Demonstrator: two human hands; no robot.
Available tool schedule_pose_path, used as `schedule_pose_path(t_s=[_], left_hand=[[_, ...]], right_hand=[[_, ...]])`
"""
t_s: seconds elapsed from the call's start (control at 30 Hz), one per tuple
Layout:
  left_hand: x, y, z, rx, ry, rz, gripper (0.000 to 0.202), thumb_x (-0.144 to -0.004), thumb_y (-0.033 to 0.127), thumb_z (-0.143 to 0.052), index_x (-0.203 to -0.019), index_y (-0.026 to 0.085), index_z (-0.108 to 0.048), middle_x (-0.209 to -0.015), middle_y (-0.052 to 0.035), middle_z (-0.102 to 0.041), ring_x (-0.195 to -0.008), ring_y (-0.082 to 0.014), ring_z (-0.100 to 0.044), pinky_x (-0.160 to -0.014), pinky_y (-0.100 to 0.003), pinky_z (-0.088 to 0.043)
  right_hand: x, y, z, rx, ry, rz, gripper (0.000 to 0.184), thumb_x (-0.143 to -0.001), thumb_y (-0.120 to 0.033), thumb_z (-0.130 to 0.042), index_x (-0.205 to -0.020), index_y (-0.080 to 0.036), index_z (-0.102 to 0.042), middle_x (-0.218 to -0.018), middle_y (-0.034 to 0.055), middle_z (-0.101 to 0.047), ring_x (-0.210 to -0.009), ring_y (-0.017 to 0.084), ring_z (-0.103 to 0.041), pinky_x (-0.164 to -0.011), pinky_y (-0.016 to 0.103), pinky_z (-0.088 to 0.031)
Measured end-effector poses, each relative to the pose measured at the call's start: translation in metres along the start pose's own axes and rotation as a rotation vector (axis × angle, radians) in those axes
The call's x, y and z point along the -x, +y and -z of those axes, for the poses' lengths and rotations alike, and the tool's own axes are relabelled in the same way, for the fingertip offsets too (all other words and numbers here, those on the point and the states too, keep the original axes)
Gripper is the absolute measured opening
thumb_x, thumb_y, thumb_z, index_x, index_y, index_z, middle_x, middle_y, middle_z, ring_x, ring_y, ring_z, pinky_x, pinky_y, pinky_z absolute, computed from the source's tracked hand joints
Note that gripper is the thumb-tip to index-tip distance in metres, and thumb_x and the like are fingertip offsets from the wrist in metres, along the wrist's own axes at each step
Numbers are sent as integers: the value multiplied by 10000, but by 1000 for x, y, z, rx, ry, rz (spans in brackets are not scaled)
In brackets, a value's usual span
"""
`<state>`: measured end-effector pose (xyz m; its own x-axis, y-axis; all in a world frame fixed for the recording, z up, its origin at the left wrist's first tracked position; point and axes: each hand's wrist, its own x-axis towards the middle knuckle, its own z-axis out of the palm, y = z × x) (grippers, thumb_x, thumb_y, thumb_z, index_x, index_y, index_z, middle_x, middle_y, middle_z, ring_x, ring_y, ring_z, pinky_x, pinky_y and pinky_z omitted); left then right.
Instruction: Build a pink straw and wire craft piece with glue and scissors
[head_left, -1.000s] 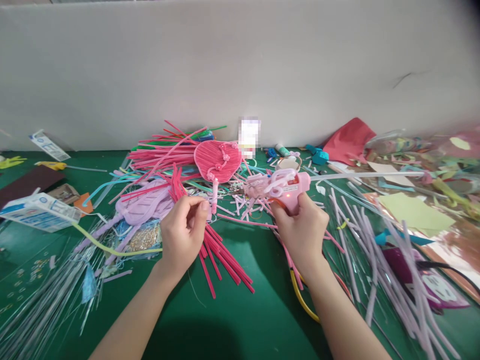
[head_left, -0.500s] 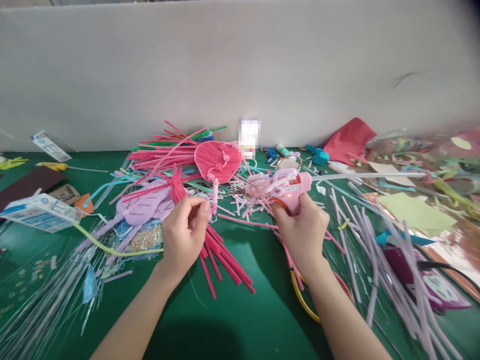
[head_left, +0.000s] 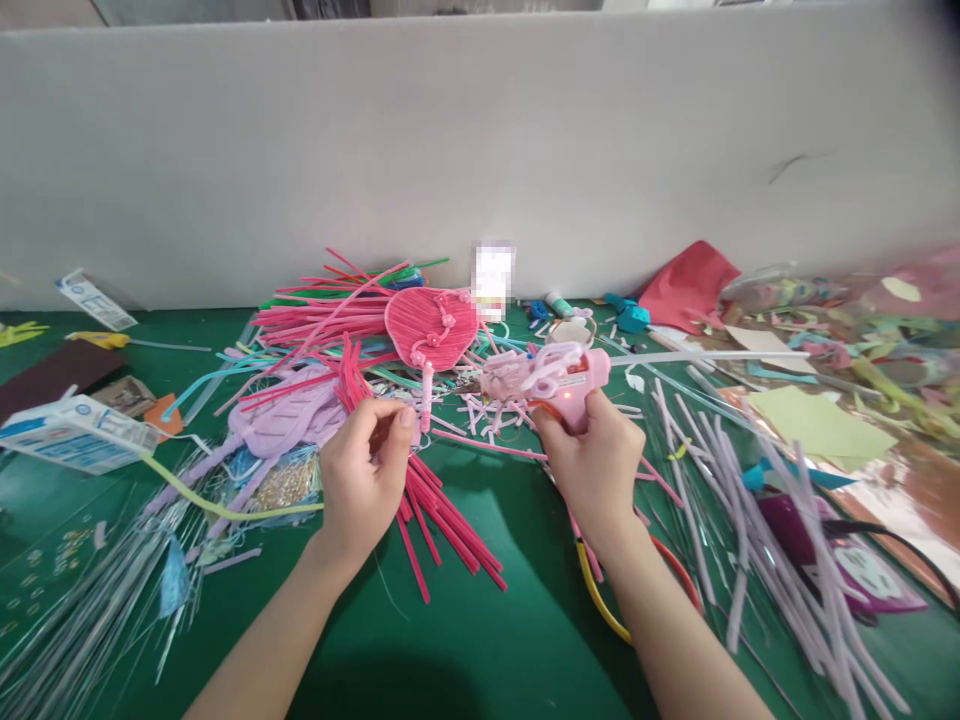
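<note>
My right hand point(head_left: 592, 445) is wrapped round the handle of a pink hot glue gun point(head_left: 598, 369). A long translucent glue stick point(head_left: 697, 356) runs out of its back end, and pale pink pipe-cleaner loops point(head_left: 551, 366) overlap its front, hiding the nozzle. My left hand point(head_left: 365, 468) is closed in a pinch; whatever sits between thumb and forefinger is too small or hidden to name. Just beyond it lies a red fan-shaped pipe-cleaner piece point(head_left: 416, 322) with small pink flowers and a pink handle point(head_left: 427, 400). Loose red pipe cleaners point(head_left: 450, 525) pass beneath my left hand.
A lilac pipe-cleaner fan point(head_left: 289, 410) and a blue-and-white box point(head_left: 79, 432) lie to the left. Lilac pipe cleaners point(head_left: 739, 540) and a purple object point(head_left: 847, 565) with a black cable lie to the right. A pale partition point(head_left: 450, 140) closes off the back of the green table point(head_left: 442, 650).
The view has shifted slightly, so everything sits a little further left. Both hands keep nearly the same pose, with the glue gun still in my right hand.
</note>
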<state>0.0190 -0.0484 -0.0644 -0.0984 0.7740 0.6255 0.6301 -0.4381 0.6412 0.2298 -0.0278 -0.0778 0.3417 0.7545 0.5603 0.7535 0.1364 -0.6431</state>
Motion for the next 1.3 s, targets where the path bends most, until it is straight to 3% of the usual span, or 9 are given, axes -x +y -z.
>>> schedule_pose_path(t_s=[0.13, 0.23, 0.47, 0.63, 0.83, 1.07, 1.3], left_hand=[[1, 2, 0, 75, -11, 56, 75, -925, 208, -564, -860, 198, -602, -703, 24, -629, -607, -83, -568, -592, -177, -445], [-1, 4, 2, 179, -12, 186, 109, -927, 246, -571, -840, 194, -612, -689, 16, -605, -603, -89, -551, -583, -183, -439], [-27, 14, 25, 769, 151, 554, 218, -846, 347, -697, -767, 171, -597, -563, 79, -363, -429, -29, -279, -386, -137, -235], [-23, 22, 29, 1036, 120, 771, 310, -766, 340, -779, -719, 156, -535, -585, 96, -327, -413, -9, -194, -329, -115, -162], [2, 29, 8, 1064, 98, 856, 372, -766, 411, -777, -732, 174, -492, -585, 102, -291, -421, -14, -190, -326, -108, -195], [6, 28, 0, 1081, 75, 898, 413, -816, 410, -732, -687, 179, -415, -602, 95, -291, -427, -13, -193, -332, -113, -187], [9, 31, -4, 1091, 54, 920, 428, -773, 484, -755, -712, 174, -467, -598, 98, -298, -430, -13, -198, -338, -121, -180]], right_hand=[[-1, 2, 0, 31, 4, -10, 353, -708, -369, -593, -592, -265, -276, -457, -82, -333, -436, 119, -308, -469, 264, -270], [-4, 1, 2, 36, 43, -29, 371, -693, -369, -591, -575, -269, -254, -438, -90, -308, -419, 111, -288, -454, 266, -254], [-12, -21, 10, -29, 114, -95, 393, -673, -368, -617, -537, -273, -261, -386, -98, -305, -375, 96, -271, -401, 254, -244], [-12, -45, 14, -54, 107, -94, 387, -684, -384, -627, -545, -276, -282, -385, -94, -329, -356, 104, -304, -399, 251, -266], [1, -47, 2, 15, 63, 105, 313, -741, -355, -566, -595, -267, -303, -473, -61, -410, -413, 129, -357, -443, 259, -292], [16, -27, -16, 78, 89, 238, 243, -804, -309, -573, -648, -247, -397, -512, -47, -470, -435, 138, -404, -459, 248, -302], [14, -27, -16, 106, 87, 199, 248, -807, -322, -552, -634, -251, -389, -499, -51, -434, -434, 142, -386, -454, 256, -277]])
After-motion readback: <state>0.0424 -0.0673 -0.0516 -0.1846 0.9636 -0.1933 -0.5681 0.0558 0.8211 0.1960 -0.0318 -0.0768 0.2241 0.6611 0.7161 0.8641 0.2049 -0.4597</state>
